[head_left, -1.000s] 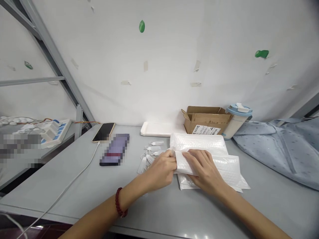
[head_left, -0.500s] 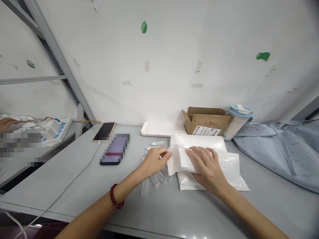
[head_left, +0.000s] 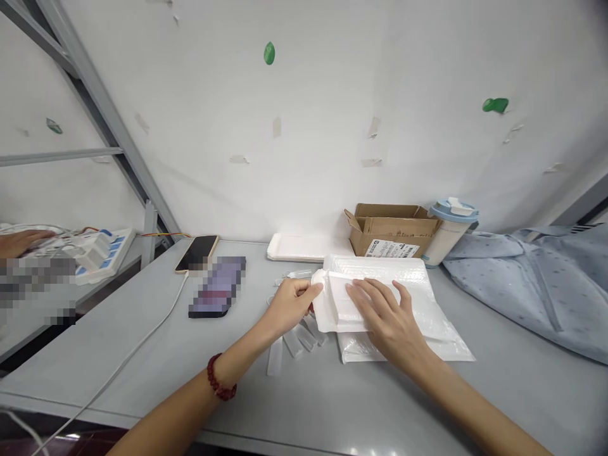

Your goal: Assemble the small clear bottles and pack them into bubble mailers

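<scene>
A small white bubble mailer [head_left: 341,309] is between my hands, its flap at the left end. My left hand [head_left: 291,305] is closed in a pinch on the edge of this flap, a red beaded bracelet on the wrist. The fingers of my right hand [head_left: 392,320] lie across the top of the mailer; the thumb is hidden, seemingly beneath it. Under it on the table rests a larger white bubble mailer [head_left: 413,269]. Several small clear plastic pieces [head_left: 292,342] lie beside and partly behind my left hand.
Along the wall stand a flat white stack [head_left: 308,247], an open cardboard box [head_left: 394,227] and a cup with a blue lid [head_left: 451,231]. Blue-grey fabric [head_left: 522,278] lies right. Two phones [head_left: 197,252] and a white cable [head_left: 142,342] are left. Another person's hand [head_left: 26,242] is near a power strip [head_left: 107,256].
The flap end of the small mailer has shifted slightly left and up with my left hand. My right fingers have slid a little left and lie flatter on it.
</scene>
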A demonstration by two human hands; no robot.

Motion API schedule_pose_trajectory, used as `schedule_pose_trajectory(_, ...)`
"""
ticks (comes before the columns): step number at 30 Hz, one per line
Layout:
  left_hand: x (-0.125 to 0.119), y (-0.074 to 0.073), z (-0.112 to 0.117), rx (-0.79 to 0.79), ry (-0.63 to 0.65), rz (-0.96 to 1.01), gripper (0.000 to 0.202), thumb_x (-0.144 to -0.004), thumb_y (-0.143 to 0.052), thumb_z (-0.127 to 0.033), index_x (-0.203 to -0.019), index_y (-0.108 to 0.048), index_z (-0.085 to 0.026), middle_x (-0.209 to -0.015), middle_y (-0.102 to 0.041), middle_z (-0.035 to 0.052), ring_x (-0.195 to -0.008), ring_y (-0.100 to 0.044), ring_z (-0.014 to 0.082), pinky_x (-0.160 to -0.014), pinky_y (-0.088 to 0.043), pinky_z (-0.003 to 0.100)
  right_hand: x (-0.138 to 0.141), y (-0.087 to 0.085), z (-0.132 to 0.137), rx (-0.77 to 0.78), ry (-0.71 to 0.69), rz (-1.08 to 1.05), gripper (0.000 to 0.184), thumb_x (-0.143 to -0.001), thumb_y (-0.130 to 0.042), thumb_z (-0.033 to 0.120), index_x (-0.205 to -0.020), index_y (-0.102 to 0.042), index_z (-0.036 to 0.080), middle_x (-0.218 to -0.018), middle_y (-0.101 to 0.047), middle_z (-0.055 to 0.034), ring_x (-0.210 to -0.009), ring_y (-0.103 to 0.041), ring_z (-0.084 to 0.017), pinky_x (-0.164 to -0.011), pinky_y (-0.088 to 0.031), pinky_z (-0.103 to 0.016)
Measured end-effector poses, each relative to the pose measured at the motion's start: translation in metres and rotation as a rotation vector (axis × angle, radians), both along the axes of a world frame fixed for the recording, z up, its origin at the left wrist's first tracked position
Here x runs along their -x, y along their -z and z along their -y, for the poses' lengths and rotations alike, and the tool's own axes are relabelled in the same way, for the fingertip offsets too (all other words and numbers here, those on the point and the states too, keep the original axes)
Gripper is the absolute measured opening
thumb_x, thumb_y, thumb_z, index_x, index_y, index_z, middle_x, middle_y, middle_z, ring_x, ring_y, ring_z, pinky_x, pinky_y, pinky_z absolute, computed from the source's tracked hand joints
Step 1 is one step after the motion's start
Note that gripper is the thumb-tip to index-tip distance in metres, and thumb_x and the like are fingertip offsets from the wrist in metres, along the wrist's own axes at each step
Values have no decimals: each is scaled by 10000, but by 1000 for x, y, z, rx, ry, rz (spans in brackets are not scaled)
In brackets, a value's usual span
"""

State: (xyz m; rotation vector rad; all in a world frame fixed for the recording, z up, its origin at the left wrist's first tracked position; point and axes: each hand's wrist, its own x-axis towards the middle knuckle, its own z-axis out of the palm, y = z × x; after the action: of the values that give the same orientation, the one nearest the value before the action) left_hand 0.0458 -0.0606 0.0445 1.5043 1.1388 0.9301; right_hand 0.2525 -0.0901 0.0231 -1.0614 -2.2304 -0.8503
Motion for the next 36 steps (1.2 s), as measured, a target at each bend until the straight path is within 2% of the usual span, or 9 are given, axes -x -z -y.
schedule_pose_trajectory(6,-2,-2,3,-126,-11,46,447,-865,-417,-472,-570,-499,-146,-543,-492,-21,-487,-448,86,-473,-361,205,1,1,2,31,0,25,537,-724,-368,-73,-1184,-521,157,-1138,-622,-111,-1030,-525,-262,-924,-281,-503)
schedule_pose_trajectory(10,-3,-2,7,-201,16,40,343,-895,-388,-394,-869,-624,-147,-793,-614,45,-648,-566,129,-501,-431,213,0,1,2,54,-56,8,502,-768,-343,-70,-1189,-502,151,-1096,-656,-85,-1025,-550,-231,-972,-221,-499)
schedule_pose_trajectory(13,-3,2,12,-456,37,-161,236,-871,-443,-257,-1007,-620,-180,-967,-607,74,-824,-582,160,-616,-484,242,1,0,2,60,-80,-30,422,-814,-343,-40,-1160,-502,143,-1073,-667,-88,-1025,-564,-214,-992,-194,-493)
schedule_pose_trajectory(16,-3,9,13,-718,81,-374,330,-832,-446,-132,-1130,-573,-194,-1149,-538,110,-972,-548,193,-759,-496,316,2,-2,2,43,-105,-63,370,-813,-333,-38,-1075,-520,146,-1065,-668,-93,-1012,-580,-203,-993,-198,-485)
schedule_pose_trajectory(19,-3,14,11,-837,119,-479,389,-818,-419,-65,-1169,-546,-174,-1240,-490,135,-1081,-504,221,-850,-470,364,3,-4,3,6,-130,-85,318,-816,-337,-31,-991,-525,156,-1032,-677,-91,-988,-594,-191,-991,-209,-473)
schedule_pose_trajectory(21,-4,14,10,-870,133,-440,348,-836,-388,-50,-1110,-573,-158,-1174,-539,127,-1060,-515,207,-867,-457,354,4,-6,4,-20,-136,-99,277,-824,-363,-17,-964,-525,159,-967,-688,-76,-958,-606,-184,-984,-231,-463)
schedule_pose_trajectory(24,-8,10,11,-788,102,-301,234,-873,-392,-102,-939,-610,-154,-922,-619,70,-864,-562,164,-772,-468,300,4,-11,8,-91,-109,-145,214,-830,-470,44,-998,-524,165,-892,-687,-60,-896,-614,-185,-957,-285,-445)
schedule_pose_trajectory(29,-15,3,20,-279,80,-100,301,-865,-481,-333,-623,-509,-158,-561,-484,-26,-520,-492,104,-504,-419,223,4,-20,14,-245,-20,-251,398,-781,-631,155,-1149,-486,200,-1017,-652,-107,-992,-577,-238,-931,-328,-437)
schedule_pose_trajectory(36,-22,2,20,159,243,181,315,-772,-590,-439,-684,-516,-146,-508,-523,-39,-394,-476,72,-436,-415,202,9,-16,12,52,-47,-206,203,-875,-505,219,-1072,-532,179,-1048,-630,-117,-1021,-563,-250,-936,-288,-458)
